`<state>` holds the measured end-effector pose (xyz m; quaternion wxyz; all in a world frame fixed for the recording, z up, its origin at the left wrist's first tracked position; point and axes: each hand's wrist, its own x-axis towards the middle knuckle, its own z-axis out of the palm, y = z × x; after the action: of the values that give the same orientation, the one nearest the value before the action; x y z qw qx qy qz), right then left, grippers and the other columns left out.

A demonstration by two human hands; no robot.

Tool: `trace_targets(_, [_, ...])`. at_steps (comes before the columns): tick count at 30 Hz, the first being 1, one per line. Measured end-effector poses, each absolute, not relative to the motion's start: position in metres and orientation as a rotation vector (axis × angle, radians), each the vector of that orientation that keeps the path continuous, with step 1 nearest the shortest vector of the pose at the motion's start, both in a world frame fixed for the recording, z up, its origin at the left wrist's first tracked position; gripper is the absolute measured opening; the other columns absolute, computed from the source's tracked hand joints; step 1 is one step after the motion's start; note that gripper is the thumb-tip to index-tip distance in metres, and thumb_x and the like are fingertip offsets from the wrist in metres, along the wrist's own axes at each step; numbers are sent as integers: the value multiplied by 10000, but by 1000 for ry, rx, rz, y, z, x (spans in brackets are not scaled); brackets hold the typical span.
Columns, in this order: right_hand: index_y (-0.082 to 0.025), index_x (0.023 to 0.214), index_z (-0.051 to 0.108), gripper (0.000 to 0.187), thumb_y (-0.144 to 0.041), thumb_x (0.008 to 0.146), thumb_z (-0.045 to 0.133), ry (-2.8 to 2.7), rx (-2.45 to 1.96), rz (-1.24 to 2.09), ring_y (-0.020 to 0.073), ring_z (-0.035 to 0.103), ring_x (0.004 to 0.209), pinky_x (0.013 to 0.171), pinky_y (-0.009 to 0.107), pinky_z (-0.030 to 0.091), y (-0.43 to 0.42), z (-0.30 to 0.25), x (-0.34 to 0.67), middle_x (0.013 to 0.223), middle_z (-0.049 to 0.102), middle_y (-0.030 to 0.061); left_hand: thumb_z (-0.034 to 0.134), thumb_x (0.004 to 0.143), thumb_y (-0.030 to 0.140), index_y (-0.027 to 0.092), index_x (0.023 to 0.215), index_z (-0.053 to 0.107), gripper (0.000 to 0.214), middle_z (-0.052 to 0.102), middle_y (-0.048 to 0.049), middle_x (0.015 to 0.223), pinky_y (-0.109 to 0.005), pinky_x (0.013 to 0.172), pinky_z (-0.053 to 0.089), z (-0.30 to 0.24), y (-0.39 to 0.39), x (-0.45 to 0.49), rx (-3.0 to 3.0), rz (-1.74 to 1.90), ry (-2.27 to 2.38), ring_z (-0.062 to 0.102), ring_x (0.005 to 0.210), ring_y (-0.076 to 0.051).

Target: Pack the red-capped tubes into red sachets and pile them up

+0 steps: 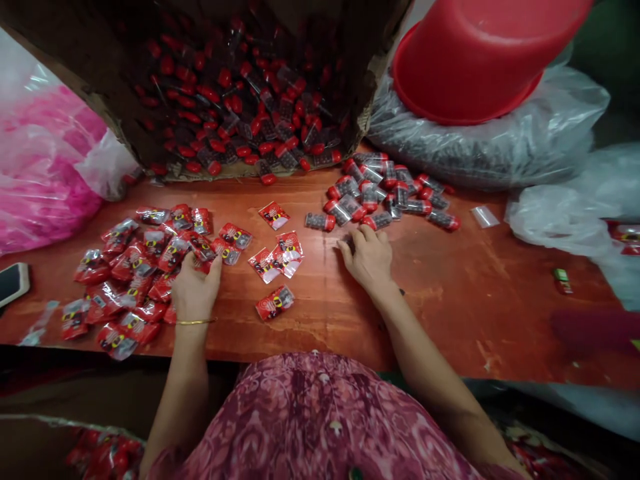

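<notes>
My left hand [196,290], with a thin gold bangle at the wrist, is over the right side of a pile of red printed packets [135,260]. Its thumb and fingers are apart, and a packet shows just beyond them. My right hand [369,259] rests on the table with bent fingers and the thumb spread away. Its fingertips are at the near edge of a heap of small clear bottles [370,193] with red caps and dark contents. Between my hands lie several flat red printed cards [289,253] and a single filled packet [275,302].
A cardboard box [373,87] full of red-capped bottles lies open at the back. A red bucket [465,60] sits on a clear plastic bag [500,150]. Pink bags [50,167] and a phone [14,283] are at left. A small green-and-red item [563,281] lies at right.
</notes>
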<state>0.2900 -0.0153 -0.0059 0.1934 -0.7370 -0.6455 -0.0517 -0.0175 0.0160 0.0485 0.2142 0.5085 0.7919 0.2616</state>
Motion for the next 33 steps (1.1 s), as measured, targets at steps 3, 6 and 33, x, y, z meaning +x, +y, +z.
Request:
trace_targets(3, [-173,947,631,291,-385,848,459,-1869,-2053,-200,265,467,907,799,398,316,-36,-6,291,1042,612,114,593,691,520,95,1164,563,636,672,-173,826,-482,759,439,71,11,-18,1552,542,2585,618,846,-368])
trace_targets(6, [-192,962,630,283,-396,828,487,-1828,-2073,-269,294,440,1049,899,449,260,-49,-3,283,1170,575,109,530,763,498,118,1106,615,519,676,-131,826,-407,741,443,78,9,0,1672,753,2550,622,782,-293])
trace_targets(33, [-204,892,605,282,-459,795,534,-1089,-1364,907,150,578,717,677,282,469,-22,16,218,814,658,25,565,787,332,209,769,714,194,671,-90,1110,-378,895,381,45,35,89,2056,1024,1427,613,988,-244])
